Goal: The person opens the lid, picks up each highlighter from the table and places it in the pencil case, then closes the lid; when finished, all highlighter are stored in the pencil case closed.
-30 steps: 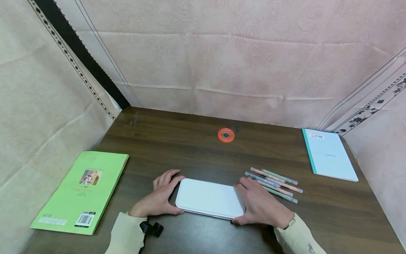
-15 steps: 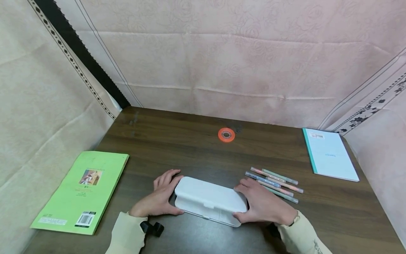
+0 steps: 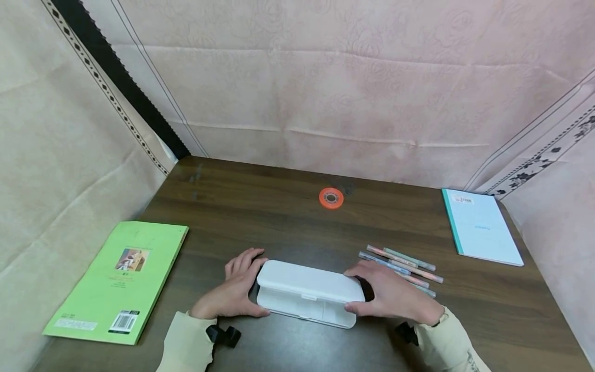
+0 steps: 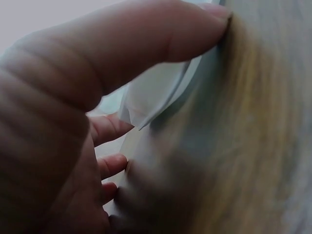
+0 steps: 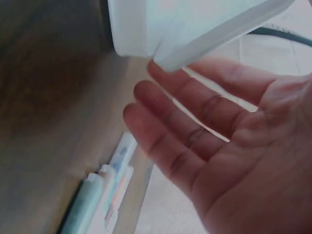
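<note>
A white pencil case [image 3: 309,289] lies on the brown table near its front, its lid [image 3: 311,279] tilted up so the front shows a gap. My left hand [image 3: 237,289] grips the left end of the case, thumb at the front corner and fingers at the back; in the left wrist view the thumb [image 4: 161,34] presses near the lower edge. At the right end, my right hand [image 3: 388,292] holds the raised lid between thumb and forefinger. The right wrist view shows the other fingers [image 5: 161,131] spread below the lid. What is inside the case is hidden.
Several pens [image 3: 409,266] in pale colours lie just beyond my right hand. A green book [image 3: 121,284] is at the left, a light blue notebook [image 3: 483,227] at the back right. An orange ring-shaped disc [image 3: 331,198] sits near the back edge, before a pink cloth [image 3: 325,93].
The lid of the pencil case, flat one second ago, has come up at its front edge. My right hand has shifted slightly right with it; the left hand stays put.
</note>
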The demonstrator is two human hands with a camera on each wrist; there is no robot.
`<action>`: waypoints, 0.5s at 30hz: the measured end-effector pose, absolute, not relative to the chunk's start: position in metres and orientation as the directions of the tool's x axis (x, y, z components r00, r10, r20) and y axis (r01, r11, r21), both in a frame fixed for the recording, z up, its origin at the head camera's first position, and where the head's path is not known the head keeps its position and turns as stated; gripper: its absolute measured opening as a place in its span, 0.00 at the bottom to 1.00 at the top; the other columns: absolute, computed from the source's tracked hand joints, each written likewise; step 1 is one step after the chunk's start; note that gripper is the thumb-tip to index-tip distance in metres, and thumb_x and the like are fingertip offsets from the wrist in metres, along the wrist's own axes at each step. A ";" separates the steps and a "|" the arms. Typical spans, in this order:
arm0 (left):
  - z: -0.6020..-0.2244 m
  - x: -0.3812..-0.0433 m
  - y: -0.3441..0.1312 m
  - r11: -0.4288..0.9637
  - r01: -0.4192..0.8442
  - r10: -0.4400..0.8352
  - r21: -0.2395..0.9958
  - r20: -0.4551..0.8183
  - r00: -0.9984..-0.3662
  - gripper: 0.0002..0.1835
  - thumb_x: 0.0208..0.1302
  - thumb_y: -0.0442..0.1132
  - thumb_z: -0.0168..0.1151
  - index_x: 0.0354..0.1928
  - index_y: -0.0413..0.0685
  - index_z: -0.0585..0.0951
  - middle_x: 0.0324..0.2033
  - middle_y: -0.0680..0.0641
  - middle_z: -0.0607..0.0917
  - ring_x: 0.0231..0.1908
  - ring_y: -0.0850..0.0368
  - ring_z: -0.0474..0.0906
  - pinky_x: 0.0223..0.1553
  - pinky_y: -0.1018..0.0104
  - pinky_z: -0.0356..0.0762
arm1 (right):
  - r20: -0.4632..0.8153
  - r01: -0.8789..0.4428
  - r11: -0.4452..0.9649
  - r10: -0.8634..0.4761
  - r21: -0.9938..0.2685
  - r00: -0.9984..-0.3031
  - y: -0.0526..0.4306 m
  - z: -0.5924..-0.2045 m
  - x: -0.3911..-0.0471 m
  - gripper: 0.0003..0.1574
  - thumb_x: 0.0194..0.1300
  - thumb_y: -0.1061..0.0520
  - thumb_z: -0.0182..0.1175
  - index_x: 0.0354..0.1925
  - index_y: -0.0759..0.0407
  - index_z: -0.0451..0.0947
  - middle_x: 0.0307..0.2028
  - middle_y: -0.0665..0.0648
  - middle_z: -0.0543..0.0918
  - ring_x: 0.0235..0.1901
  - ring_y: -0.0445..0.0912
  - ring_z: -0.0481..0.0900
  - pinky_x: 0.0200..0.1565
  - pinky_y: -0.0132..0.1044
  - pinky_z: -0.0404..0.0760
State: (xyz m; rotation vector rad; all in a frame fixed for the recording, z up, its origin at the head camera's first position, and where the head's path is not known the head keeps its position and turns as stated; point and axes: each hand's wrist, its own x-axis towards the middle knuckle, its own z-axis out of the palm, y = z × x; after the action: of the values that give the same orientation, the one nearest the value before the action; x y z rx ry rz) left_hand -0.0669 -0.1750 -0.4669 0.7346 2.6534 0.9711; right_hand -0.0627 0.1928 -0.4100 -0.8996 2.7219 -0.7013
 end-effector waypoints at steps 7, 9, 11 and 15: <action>-0.467 -0.066 -0.175 0.678 0.376 0.516 0.632 -0.044 -0.855 0.55 0.40 0.57 0.79 0.68 0.44 0.62 0.74 0.38 0.51 0.72 0.37 0.40 0.62 0.39 0.39 | 0.098 -0.491 0.530 -0.605 -0.692 -0.790 0.206 -0.406 -0.071 0.10 0.66 0.46 0.65 0.44 0.40 0.77 0.38 0.39 0.80 0.36 0.35 0.79 0.41 0.35 0.81; -0.467 -0.066 -0.175 0.682 0.372 0.514 0.629 -0.050 -0.856 0.53 0.40 0.57 0.79 0.67 0.44 0.64 0.74 0.38 0.51 0.72 0.38 0.40 0.62 0.39 0.39 | 0.093 -0.448 0.504 -0.582 -0.739 -0.808 0.209 -0.405 -0.074 0.08 0.67 0.48 0.64 0.43 0.41 0.77 0.37 0.40 0.81 0.36 0.37 0.80 0.41 0.35 0.82; -0.467 -0.066 -0.175 0.680 0.368 0.513 0.634 -0.053 -0.857 0.52 0.41 0.58 0.78 0.66 0.44 0.65 0.74 0.37 0.50 0.72 0.38 0.39 0.62 0.39 0.40 | 0.083 -0.402 0.493 -0.549 -0.772 -0.832 0.210 -0.403 -0.077 0.07 0.67 0.50 0.64 0.43 0.41 0.77 0.37 0.42 0.81 0.36 0.39 0.81 0.41 0.36 0.82; -0.467 -0.065 -0.176 0.659 0.370 0.521 0.655 -0.042 -0.853 0.52 0.41 0.58 0.78 0.67 0.47 0.64 0.74 0.37 0.51 0.73 0.37 0.40 0.62 0.39 0.39 | 0.103 -0.365 0.490 -0.482 -0.791 -0.870 0.213 -0.403 -0.083 0.08 0.68 0.53 0.63 0.45 0.43 0.77 0.39 0.45 0.82 0.36 0.41 0.80 0.41 0.35 0.82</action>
State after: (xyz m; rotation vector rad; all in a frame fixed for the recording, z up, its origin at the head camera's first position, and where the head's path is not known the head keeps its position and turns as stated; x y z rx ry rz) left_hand -0.0653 -0.1759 -0.4672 0.7222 2.6496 0.9727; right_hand -0.0831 0.2131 -0.4029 -0.7422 2.5951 -1.3293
